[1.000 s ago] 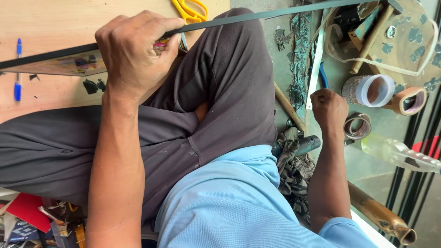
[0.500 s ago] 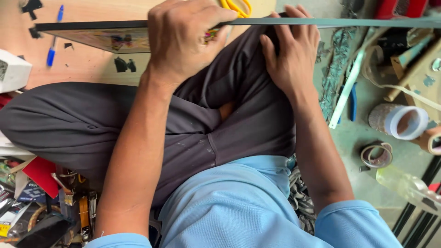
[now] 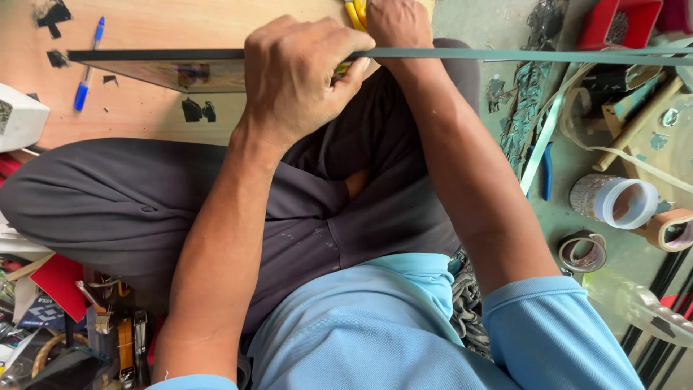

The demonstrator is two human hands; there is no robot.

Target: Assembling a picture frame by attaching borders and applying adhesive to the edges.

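Head view looks down on a person sitting cross-legged in dark grey trousers and a light blue shirt. Their left hand (image 3: 303, 79) is curled into a fist, fingers clamped on a long thin dark strip (image 3: 505, 55) that runs level across the top of the picture, from above the wooden board (image 3: 144, 108) on the left out past the red tray (image 3: 613, 22) on the right. The strip lies over the knees, just above the lap. Their right hand (image 3: 393, 25) reaches past the strip and touches the yellow-handled pliers (image 3: 354, 11) at the board's far edge; its fingers are bent down, but whether they grip the handles I cannot tell, since the top edge cuts them off. A blue pen (image 3: 88, 65) lies on the board to the left, well apart from both hands, with black scraps around it. On the floor to the right sit a white roll of tape (image 3: 613, 202), a brown tape roll (image 3: 668, 230) just beside it, and a smaller ring of tape (image 3: 583, 253) nearer the right elbow.
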